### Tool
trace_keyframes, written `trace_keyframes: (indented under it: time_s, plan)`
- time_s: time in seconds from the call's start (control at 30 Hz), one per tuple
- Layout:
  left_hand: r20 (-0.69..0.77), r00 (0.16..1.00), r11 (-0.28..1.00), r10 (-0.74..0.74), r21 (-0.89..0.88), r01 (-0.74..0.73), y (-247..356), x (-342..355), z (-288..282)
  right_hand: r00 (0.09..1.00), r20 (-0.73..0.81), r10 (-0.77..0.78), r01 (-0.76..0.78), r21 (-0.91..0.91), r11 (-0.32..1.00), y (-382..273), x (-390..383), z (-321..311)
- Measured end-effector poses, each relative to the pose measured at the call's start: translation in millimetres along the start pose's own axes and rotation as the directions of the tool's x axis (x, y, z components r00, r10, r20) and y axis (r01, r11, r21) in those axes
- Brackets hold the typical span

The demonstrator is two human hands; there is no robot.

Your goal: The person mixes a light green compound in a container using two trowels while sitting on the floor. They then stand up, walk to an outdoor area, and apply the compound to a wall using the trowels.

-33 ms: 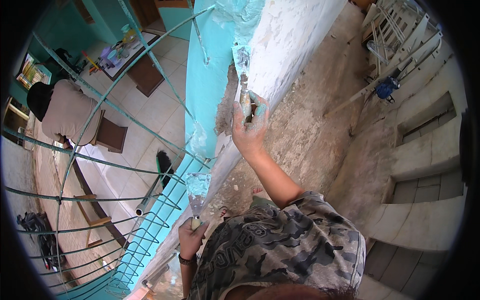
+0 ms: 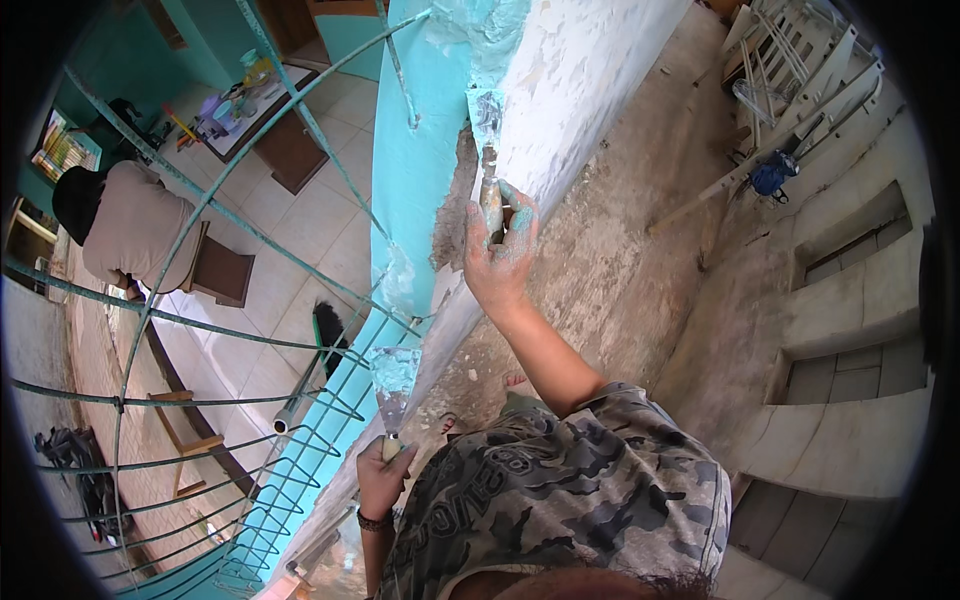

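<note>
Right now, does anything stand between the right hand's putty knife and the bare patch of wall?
Nothing visible: the putty knife in the right hand is beside the bare patch; the metal grille is farther left.

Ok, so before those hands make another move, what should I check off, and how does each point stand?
1. Right hand has its putty knife by the handle: ok.
2. Left hand has the second putty knife by the handle: ok.
3. Turquoise paste is on the left-hand blade: ok, spread over its broad end.
4. Wall is unbroken beside the right-hand blade: not ok, a rough brownish patch is exposed.
5. Right-hand blade presses firmly: cannot tell from above.
6. Other person is away from both blades: ok, beyond the metal bars.
</note>
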State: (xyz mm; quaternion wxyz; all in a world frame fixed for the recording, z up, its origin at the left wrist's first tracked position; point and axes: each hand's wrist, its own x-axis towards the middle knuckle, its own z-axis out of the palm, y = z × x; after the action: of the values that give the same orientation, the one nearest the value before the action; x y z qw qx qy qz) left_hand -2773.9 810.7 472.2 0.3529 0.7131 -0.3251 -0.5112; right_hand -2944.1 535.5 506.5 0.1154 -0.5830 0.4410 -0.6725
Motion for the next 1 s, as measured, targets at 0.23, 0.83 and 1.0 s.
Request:
trace_keyframes:
  time_s: [0.23,0.83,1.0]
  plan:
    - [0.038,0.999,0.998,0.032,0.054,-0.034,-7.5,8.8,-24.6,0.997,-0.070,-0.026,0.017,-0.134,0.991,-2.0,4.9,13.9]
    - [0.137,0.976,0.978,0.171,0.097,-0.185,1.6,26.1,-25.9,0.991,-0.046,-0.122,0.104,-0.284,0.953,1.0,19.4,-43.5]
    - [0.184,0.957,0.972,0.223,0.033,-0.233,-1.3,34.5,-18.0,0.938,0.210,-0.275,0.339,-0.398,0.853,-47.9,57.6,-75.2]
